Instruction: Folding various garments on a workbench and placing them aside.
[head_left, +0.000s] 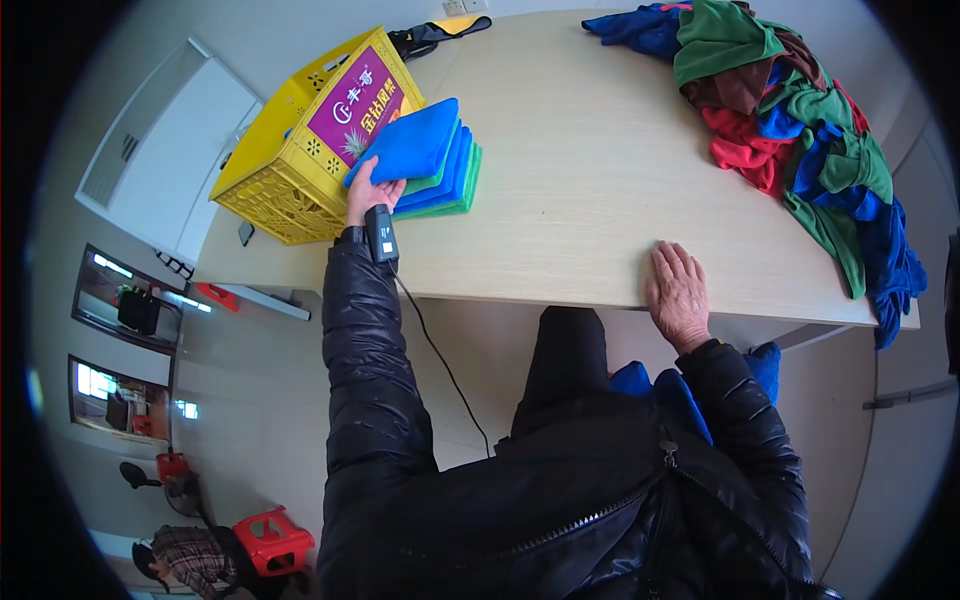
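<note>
I look down on a pale wooden counter [590, 190]. My left hand [372, 190] reaches to the far left side of the counter, its fingers clamped on the near left corner of a folded blue cloth [412, 143], thumb under and fingers on top as far as I can tell. That cloth sits tilted on a small stack of folded cloths [452, 185], blue and green, which lies just beside a yellow plastic crate [290, 170] at the counter's left edge; the blue cloth's far corner leans against the crate's purple label. My right hand [678, 292] lies flat on the near edge of the counter, fingers together and palm down, holding nothing. A loose heap of cloths [800, 120] in red, green, blue and brown fills the far right corner, well apart from both hands. To do this well, I judge the blue cloth should be kept flat and folded, its edges squared with the stack beneath, and the grip moved toward its middle so it does not droop open.
</note>
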